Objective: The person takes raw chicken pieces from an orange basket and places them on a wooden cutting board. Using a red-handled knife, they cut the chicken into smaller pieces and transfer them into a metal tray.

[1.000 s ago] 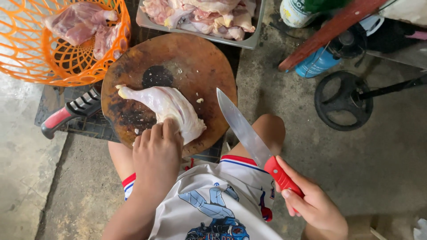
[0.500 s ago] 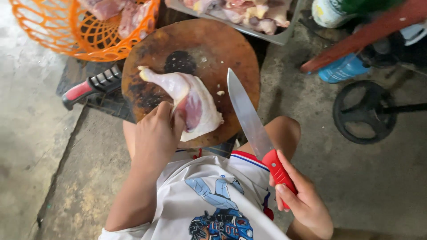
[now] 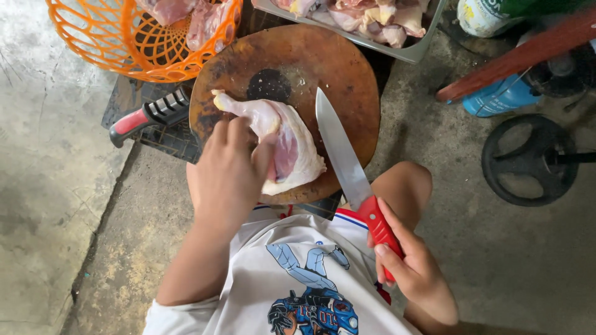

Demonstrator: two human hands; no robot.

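The left hand [image 3: 231, 167] reaches forward, palm down, fingers bent and pressing. The right hand [image 3: 413, 267] is lower at the right side, fingers closed in a grip.
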